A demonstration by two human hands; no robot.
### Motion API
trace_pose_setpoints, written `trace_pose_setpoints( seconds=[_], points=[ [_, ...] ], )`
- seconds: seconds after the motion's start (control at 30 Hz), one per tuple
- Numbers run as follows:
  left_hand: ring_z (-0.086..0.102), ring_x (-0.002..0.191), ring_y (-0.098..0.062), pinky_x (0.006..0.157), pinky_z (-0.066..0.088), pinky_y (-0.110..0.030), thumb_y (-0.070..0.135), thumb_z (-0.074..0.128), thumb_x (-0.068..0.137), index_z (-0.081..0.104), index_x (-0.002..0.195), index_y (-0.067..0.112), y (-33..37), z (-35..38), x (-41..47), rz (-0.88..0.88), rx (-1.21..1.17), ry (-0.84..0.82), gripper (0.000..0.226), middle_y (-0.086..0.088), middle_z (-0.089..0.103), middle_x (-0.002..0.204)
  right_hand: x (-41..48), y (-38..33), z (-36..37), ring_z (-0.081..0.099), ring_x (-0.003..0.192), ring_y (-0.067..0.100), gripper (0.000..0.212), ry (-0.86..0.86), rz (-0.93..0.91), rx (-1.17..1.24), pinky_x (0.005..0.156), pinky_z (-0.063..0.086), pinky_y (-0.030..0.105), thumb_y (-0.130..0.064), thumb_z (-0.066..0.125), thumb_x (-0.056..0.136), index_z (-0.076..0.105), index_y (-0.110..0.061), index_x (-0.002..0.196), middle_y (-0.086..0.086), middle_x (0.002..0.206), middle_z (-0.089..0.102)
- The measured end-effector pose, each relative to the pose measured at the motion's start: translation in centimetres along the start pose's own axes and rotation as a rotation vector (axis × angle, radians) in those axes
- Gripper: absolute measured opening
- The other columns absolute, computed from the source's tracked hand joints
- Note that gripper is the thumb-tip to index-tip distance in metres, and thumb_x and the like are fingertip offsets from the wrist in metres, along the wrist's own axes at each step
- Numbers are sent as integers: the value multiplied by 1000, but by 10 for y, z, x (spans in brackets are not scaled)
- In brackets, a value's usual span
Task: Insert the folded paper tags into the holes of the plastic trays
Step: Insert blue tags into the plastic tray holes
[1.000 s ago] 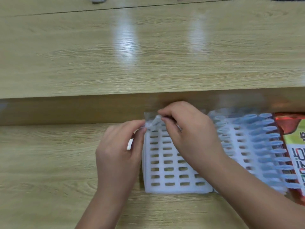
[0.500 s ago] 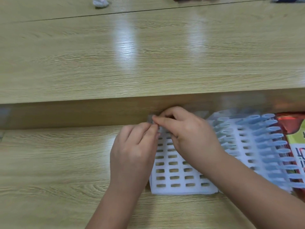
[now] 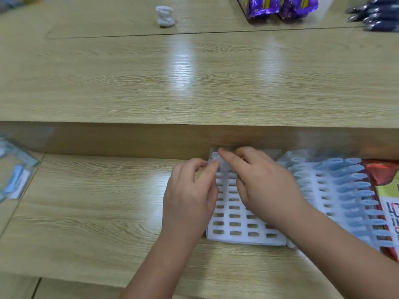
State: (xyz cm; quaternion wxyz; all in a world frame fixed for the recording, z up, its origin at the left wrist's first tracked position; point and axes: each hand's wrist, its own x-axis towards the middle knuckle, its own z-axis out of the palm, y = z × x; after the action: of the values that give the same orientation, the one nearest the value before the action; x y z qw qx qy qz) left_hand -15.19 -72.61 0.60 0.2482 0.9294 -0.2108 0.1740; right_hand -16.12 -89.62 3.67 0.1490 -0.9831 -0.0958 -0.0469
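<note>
Left hand [image 3: 190,195] and right hand [image 3: 263,186] meet fingertip to fingertip over the far left corner of the white tray [image 3: 241,239], both closed on one folded paper tag [image 3: 222,166]. The left thumb and forefinger pinch the tag's left edge. The right hand curls over it from the other side with its forefinger laid along the top, though blur hides the exact grip. Holding the tag from both sides probably keeps the fold closed and the strip stiff enough to enter a narrow slot. The wrists sit low over the tray, which likely steadies it against the raised ledge [image 3: 129,139] just beyond the fingers. The tag shows as a small pale, bluish-white piece, mostly covered, and whether its end is already in a hole cannot be told. Beneath both palms the tray's rows of oblong holes are open and unfilled, so this tray is judged to be at its start. Just right of the right hand lies a second tray [image 3: 323,190], its outer rows packed with looped blue tags [image 3: 354,186]; beyond that, a red packet [image 3: 384,171].
</note>
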Motion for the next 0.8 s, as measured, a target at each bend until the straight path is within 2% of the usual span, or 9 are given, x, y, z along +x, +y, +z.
trace_pose_setpoints(
  seconds=[0.1,0.2,0.27,0.33,0.4,0.47,0.63,0.8],
  points=[
    [53,102,-21,74,53,-34,9,66,88,64,133,19,2,-6,-1,-57,-62,-68,46,-4,60,115,-3,0,-2,57,98,24,62,11,61,8,57,46,32,-14,58,87,44,-27,146,1,117,56],
    [50,111,-12,84,45,-19,18,60,93,55,140,26,1,-18,-5,-163,-159,-98,48,5,54,122,-9,-6,-7,56,103,26,54,78,98,26,63,51,35,-10,58,87,52,-19,140,4,121,56],
    [52,114,-3,88,43,-14,26,54,95,57,135,33,-3,-32,-14,-298,-303,-49,40,16,54,123,-17,-19,-9,58,103,28,46,168,72,98,70,51,36,-6,59,86,60,-14,132,5,118,59],
    [58,111,-1,84,46,-11,27,53,94,65,120,37,-10,-52,-32,-462,-477,36,30,23,59,117,-28,-42,-9,56,106,19,39,192,56,237,76,47,30,-13,54,90,61,-18,127,-3,119,59],
    [62,106,0,78,45,-7,23,55,93,69,110,37,-19,-78,-59,-590,-558,118,27,23,63,111,-42,-73,-8,54,106,3,36,142,53,410,80,42,17,-21,47,92,59,-27,126,-15,117,57],
    [63,103,-2,77,45,-7,21,56,92,71,108,35,-30,-106,-92,-677,-562,162,26,21,65,109,-55,-105,-5,55,106,-4,32,84,62,537,82,43,13,-20,49,96,58,-32,123,-24,114,55],
    [65,102,-4,79,46,-8,24,55,92,67,106,45,-75,-192,-178,-831,-545,232,28,20,66,108,-72,-203,9,56,108,-3,27,-14,93,679,85,47,23,-18,57,91,62,-32,114,-28,114,57],
    [65,103,-9,81,47,-10,23,57,90,66,108,45,-147,-278,-247,-905,-482,359,30,17,67,107,-71,-335,39,57,109,1,30,-96,11,749,90,41,12,-18,61,91,59,-39,112,-26,113,57]
  ],
)
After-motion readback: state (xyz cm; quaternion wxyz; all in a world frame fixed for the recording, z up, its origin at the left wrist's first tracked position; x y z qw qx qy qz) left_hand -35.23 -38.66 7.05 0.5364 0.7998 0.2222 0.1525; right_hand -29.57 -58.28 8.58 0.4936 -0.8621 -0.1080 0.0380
